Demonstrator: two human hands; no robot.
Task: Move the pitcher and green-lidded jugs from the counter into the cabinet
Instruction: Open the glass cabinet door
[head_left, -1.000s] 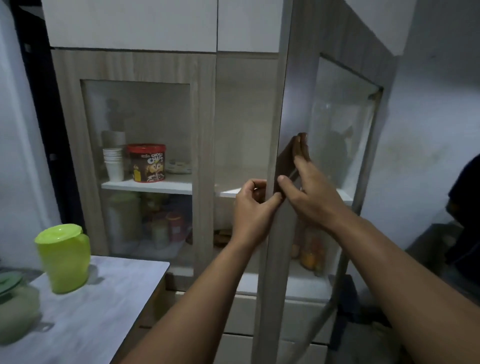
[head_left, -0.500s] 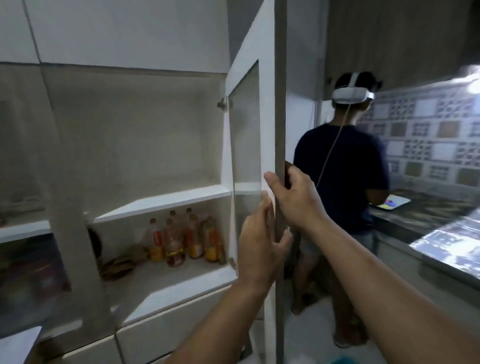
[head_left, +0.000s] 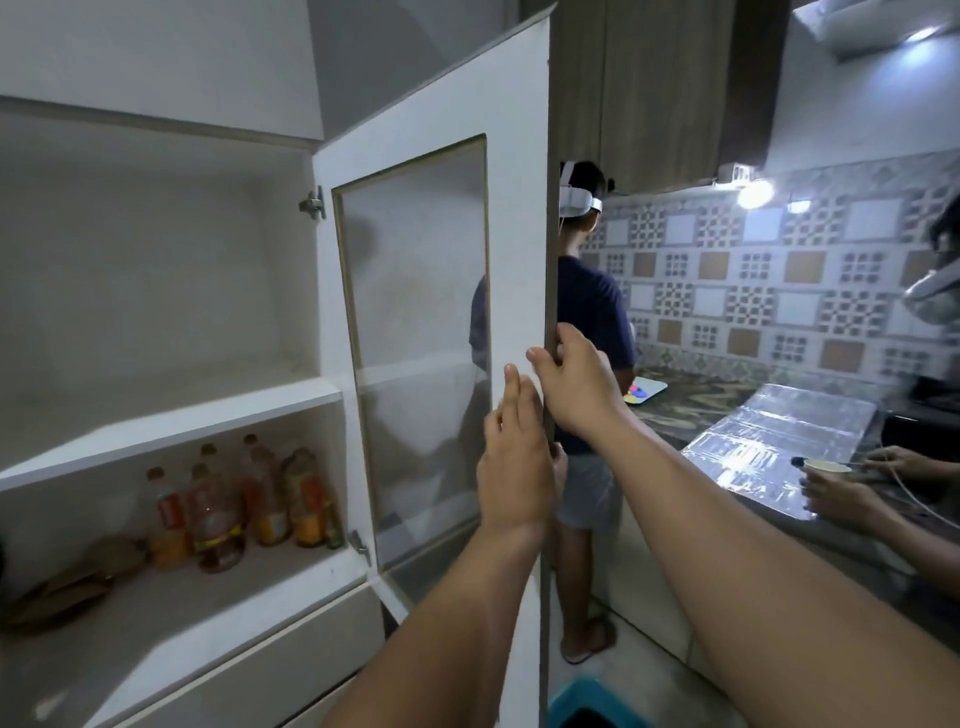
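The cabinet's right door, white inside with a frosted glass pane, stands swung wide open toward me. My right hand grips the door's free edge at mid height. My left hand lies flat against the inner face of the door just below, fingers straight. The cabinet's upper shelf is bare. The pitcher and the green-lidded jugs are out of view.
Several bottles and a brown bag sit on the lower shelf. A person wearing a headset stands right behind the door at a dark counter. Another person's hands rest on a counter at right. A blue bin is on the floor.
The door has swung from partly open to wide open. My view turned right, so the counter with the green jug left the frame. My left hand went from pinching the edge to lying flat.
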